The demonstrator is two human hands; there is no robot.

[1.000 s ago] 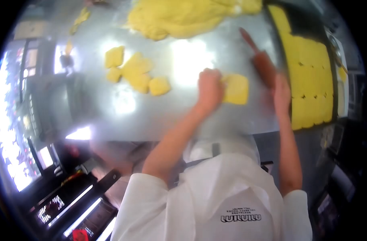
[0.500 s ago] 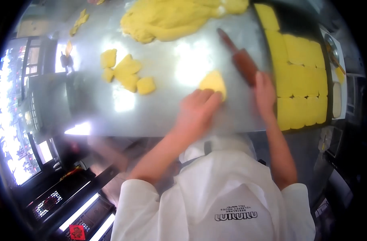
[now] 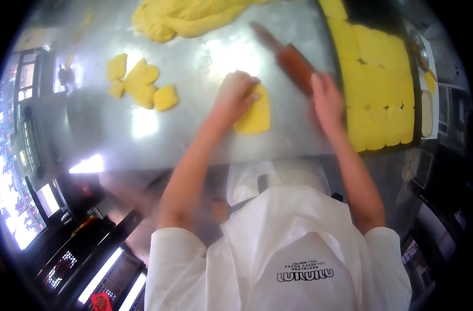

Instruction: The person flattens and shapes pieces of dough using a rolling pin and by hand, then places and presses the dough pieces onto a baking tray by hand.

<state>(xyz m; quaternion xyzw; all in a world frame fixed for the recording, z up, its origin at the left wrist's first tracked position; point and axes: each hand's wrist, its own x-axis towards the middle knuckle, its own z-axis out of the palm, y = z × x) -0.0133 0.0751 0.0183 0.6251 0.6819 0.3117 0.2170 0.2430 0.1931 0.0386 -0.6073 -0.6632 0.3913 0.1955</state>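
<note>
A flattened piece of yellow dough (image 3: 254, 119) lies on the metal table near its front edge. At its far end is my left hand (image 3: 235, 96), with the fingers closed on the dough's edge. My right hand (image 3: 327, 102) grips the near handle of a red-brown rolling pin (image 3: 296, 67). The pin lies slantwise to the right of the dough, apart from it. Smaller cut dough pieces (image 3: 141, 85) rest together further left, some overlapping. A large mound of yellow dough (image 3: 182, 18) sits at the back.
On the right, a dark tray (image 3: 418, 132) holds rows of flat yellow dough sheets (image 3: 379, 85). Beyond it stands a white surface (image 3: 432, 103) with a metal bowl (image 3: 420, 49). The bare metal tabletop (image 3: 195, 140) shows around the dough.
My left hand has moved from the dough's near end to its far end, and the piece is turned. My right hand stays on the rolling pin. The whole view has shifted slightly.
</note>
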